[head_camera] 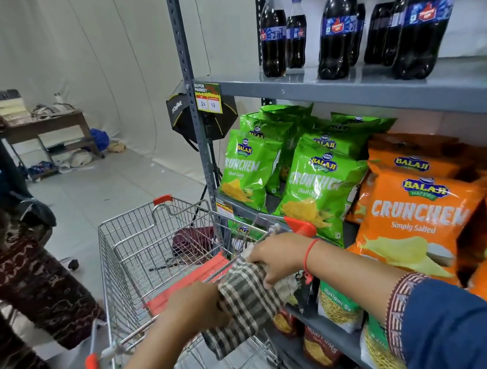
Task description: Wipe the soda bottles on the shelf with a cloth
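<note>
Both hands closed on a checked cloth [244, 300] over the near end of a shopping cart [142, 253]. Left hand [196, 308] gripping the cloth's lower left edge, fingers curled into the fabric. Right hand [276, 260] pressing on the cloth's upper end, thumb and fingers wrapped over the fold, a red thread [310, 253] around the wrist and a dark blue sleeve [457, 321] with a patterned cuff further up the arm. Cloth draped over the cart's rim, its loose end hanging down beside the wire wall. Red plastic seat flap [192, 281] just behind the cloth, red handle piece [301, 226] just above the right hand.

Beyond the hands, to the right, a grey metal shelf [346, 88]. Green chip bags [249, 166] and orange chip bags [417, 212] on the middle level, close beside the right forearm. Smaller snack packets [337, 309] on the level beneath.

Soda bottles [337, 26] well above the hands on the upper level: dark cola, blue caps, blue labels, all upright, standing in short rows front to back, apart from the cloth.

At the far left, another person in patterned clothing [22, 280], and a wooden table [49, 122] against the back wall.
</note>
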`<state>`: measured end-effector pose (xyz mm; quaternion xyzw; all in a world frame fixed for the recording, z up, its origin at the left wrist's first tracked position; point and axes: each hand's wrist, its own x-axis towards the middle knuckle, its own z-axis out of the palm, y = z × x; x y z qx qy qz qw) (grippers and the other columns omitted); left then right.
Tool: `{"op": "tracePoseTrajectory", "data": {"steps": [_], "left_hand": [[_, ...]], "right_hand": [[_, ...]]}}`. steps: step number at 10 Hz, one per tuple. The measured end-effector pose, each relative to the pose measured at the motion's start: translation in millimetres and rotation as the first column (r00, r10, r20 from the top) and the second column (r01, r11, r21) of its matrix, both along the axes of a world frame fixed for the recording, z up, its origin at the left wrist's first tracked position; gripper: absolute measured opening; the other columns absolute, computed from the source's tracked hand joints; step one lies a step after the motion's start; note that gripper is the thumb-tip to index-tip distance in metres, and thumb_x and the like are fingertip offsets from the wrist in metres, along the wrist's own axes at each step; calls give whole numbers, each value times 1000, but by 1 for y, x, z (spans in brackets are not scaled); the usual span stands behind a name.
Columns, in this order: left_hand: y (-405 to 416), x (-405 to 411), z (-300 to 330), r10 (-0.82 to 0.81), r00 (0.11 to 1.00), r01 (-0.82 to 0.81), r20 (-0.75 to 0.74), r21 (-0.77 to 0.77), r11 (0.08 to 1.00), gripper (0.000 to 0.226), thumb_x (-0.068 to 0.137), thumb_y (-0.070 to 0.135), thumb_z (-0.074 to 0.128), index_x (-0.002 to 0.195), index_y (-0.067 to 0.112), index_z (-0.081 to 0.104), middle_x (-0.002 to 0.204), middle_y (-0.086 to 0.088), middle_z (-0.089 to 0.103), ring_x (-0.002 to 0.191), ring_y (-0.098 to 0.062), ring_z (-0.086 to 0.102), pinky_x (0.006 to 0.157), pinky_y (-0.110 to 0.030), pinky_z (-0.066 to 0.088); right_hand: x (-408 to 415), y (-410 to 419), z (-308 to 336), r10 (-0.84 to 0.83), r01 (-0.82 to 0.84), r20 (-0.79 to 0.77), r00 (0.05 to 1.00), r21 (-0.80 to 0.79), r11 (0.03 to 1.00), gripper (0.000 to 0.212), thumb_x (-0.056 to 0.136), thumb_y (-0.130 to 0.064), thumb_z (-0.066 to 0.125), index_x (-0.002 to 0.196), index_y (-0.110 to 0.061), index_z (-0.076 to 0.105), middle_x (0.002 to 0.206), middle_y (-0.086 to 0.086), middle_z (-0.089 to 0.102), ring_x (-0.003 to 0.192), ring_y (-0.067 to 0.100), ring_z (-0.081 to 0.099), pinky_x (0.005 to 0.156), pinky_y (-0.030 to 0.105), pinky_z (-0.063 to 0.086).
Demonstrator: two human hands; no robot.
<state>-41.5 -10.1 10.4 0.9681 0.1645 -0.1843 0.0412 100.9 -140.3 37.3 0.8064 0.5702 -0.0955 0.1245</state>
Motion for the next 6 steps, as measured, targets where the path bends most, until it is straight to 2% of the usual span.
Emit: {"op": "tracePoseTrajectory", "data": {"steps": [1, 2, 3, 4, 5, 6], "left_hand": [[-4, -5, -21, 58, 995, -64, 80, 80, 995, 29, 77, 31, 54, 101, 17, 49, 97, -2, 65, 87, -21, 63, 70, -31, 54], [-5, -8, -32, 88, 979, -104, 184, 81, 991, 29, 77, 25, 50, 105, 17, 48, 100, -3, 65, 89, -24, 62, 67, -31, 49], [-3, -10, -37, 125, 955, -138, 268, 32, 990, 28, 76, 17, 49, 103, 17, 51, 97, -4, 67, 85, -24, 63, 67, -33, 51], [-5, -10, -38, 138, 962, -147, 234, 23, 989, 28, 76, 17, 51, 104, 16, 51, 98, -4, 67, 87, -24, 63, 68, -33, 51], [-4, -8, -20, 75, 990, -79, 117, 29, 996, 34, 80, 36, 54, 108, 17, 51, 105, -1, 65, 93, -21, 62, 75, -33, 49], [0, -3, 2, 11, 1000, -12, 19, 35, 999, 53, 78, 57, 51, 111, 16, 53, 108, -1, 66, 95, -20, 62, 79, -31, 51]], "right_hand": [[-5, -4, -15, 8, -14, 83, 997, 70, 997, 28, 80, -13, 62, 107, -12, 53, 108, 8, 64, 99, 29, 61, 67, 34, 48], [-8, -6, -27, -15, -1, 88, 996, 176, 984, 23, 81, -2, 54, 102, -10, 54, 106, 10, 64, 100, 29, 60, 75, 40, 54], [-7, -6, -37, -44, 25, 65, 997, 272, 962, 26, 80, 5, 51, 100, -10, 54, 105, 10, 64, 102, 29, 59, 79, 43, 54], [-8, -7, -34, -66, 47, 70, 995, 250, 967, 28, 80, 5, 51, 103, -10, 53, 106, 9, 64, 103, 29, 59, 81, 43, 54], [-13, -10, -27, -31, 9, 121, 992, 177, 984, 41, 83, -13, 60, 121, -12, 46, 125, 11, 57, 120, 29, 50, 99, 46, 43], [-11, -15, -23, -20, 0, 132, 991, 154, 988, 62, 87, -27, 58, 139, -11, 28, 148, 11, 35, 137, 25, 28, 114, 50, 23]]}}
